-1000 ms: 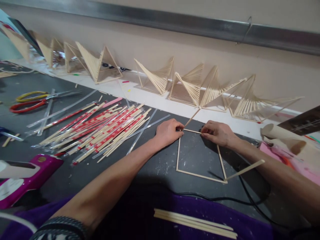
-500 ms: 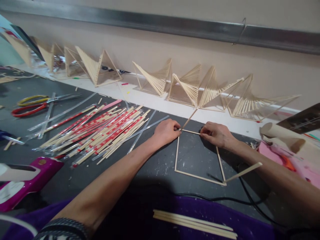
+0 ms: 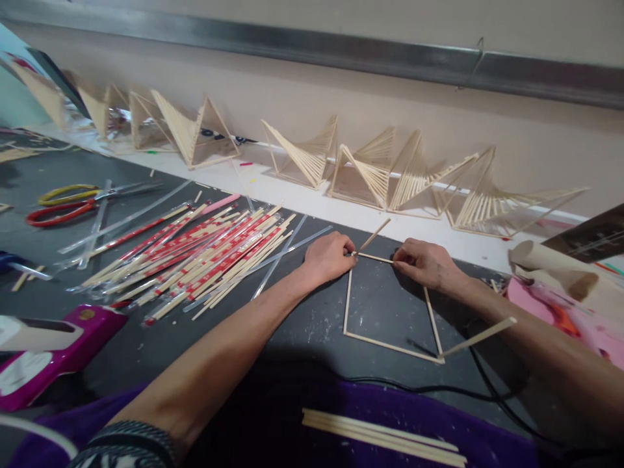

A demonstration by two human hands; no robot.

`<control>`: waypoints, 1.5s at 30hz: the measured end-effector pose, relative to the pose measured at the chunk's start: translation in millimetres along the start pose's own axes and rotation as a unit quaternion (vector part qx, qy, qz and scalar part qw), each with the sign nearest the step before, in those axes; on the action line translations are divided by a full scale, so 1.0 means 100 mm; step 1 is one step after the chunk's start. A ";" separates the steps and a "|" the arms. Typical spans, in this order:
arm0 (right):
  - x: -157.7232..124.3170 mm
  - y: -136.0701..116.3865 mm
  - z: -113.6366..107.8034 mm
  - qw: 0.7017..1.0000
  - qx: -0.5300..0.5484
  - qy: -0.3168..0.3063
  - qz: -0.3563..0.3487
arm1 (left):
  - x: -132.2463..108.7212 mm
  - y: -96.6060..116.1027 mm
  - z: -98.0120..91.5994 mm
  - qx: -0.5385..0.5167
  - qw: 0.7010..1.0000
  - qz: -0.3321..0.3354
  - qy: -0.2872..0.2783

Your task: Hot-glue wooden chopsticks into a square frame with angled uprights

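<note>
Both hands work a square stick frame (image 3: 390, 344) lying flat on the dark surface (image 3: 146, 351). The left hand (image 3: 327, 258) has its grip pinched closed on the frame's 11 o'clock corner, where another stick (image 3: 374, 234) angles toward 1 o'clock. The right hand (image 3: 425, 264) appears pinched on the frame's top side. Wrapped chopsticks (image 3: 209, 257) lie at 9 o'clock.

- Heap of chopsticks (image 3: 205, 253) in red-and-white wrappers on the dark tabletop (image 3: 302, 328), with clear empty sleeves (image 3: 295, 247) among them.
- Scissors (image 3: 61, 211) with yellow and red handles, far left.
- Magenta glue gun (image 3: 58, 344) at the near left edge.
- Row of finished stick models (image 3: 363, 172) along the wall.
- Black cable (image 3: 487, 383) near the front edge.
- Bare sticks (image 3: 380, 437) lying on purple cloth (image 3: 273, 416).
- Cardboard tube (image 3: 550, 263) at right.
</note>
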State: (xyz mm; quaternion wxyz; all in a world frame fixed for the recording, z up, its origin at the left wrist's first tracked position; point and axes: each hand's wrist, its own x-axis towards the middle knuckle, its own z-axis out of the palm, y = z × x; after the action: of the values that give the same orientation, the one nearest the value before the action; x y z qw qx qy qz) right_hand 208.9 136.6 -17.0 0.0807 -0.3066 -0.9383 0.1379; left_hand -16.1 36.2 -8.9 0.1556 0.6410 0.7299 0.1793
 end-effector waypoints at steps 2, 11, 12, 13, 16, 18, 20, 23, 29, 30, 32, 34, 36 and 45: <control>0.00 0.00 0.00 1.000 0.002 0.000 -0.001 | 0.00 0.00 0.01 0.000 1.000 -0.003 0.002; -0.01 -0.01 -0.02 1.000 -0.007 -0.001 0.007 | 0.02 0.00 0.01 -0.016 1.000 -0.019 0.000; 0.00 -0.02 -0.03 1.000 -0.011 -0.006 0.008 | 0.02 0.00 0.00 -0.016 1.000 -0.017 -0.002; 0.00 -0.03 -0.03 1.000 -0.013 -0.011 0.009 | 0.03 -0.01 0.00 -0.018 1.000 -0.014 -0.002; 0.00 -0.04 -0.05 1.000 -0.016 -0.019 0.011 | 0.04 -0.02 -0.01 -0.025 1.000 -0.011 0.000; 0.00 -0.03 -0.05 1.000 -0.021 -0.020 0.009 | 0.04 -0.02 -0.02 -0.030 0.999 -0.012 0.003; 0.00 -0.03 -0.05 0.999 -0.032 -0.026 0.006 | 0.04 -0.02 -0.04 -0.035 0.999 -0.009 -0.002; 0.00 -0.03 -0.05 0.998 -0.060 -0.034 -0.004 | 0.02 0.00 -0.08 -0.046 0.999 0.003 -0.017; -0.02 -0.07 -0.07 0.995 -0.091 -0.041 -0.002 | 0.03 -0.01 -0.09 -0.045 0.999 0.012 -0.021; -0.02 -0.07 -0.07 0.995 -0.093 -0.042 0.000 | 0.04 -0.01 -0.09 -0.043 0.999 0.013 -0.023; -0.02 -0.08 -0.07 0.994 -0.099 -0.040 0.003 | 0.04 -0.02 -0.09 -0.044 0.999 0.013 -0.023; -0.01 -0.08 -0.08 0.994 -0.101 -0.039 0.007 | 0.03 -0.02 -0.09 -0.048 0.999 0.018 -0.020; -0.01 -0.09 -0.07 0.994 -0.100 -0.042 0.010 | 0.02 -0.01 -0.09 -0.047 0.998 0.034 -0.010; -0.01 -0.09 -0.07 0.997 -0.069 -0.028 0.013 | 0.02 0.01 -0.02 -0.068 0.993 0.086 0.054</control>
State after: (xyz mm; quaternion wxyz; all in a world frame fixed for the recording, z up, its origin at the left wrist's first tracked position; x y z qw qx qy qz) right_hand 206.4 130.9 -8.0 0.0313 -0.3195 -0.9435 0.0825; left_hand -16.3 37.9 -7.0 0.1434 0.6784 0.6657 0.2758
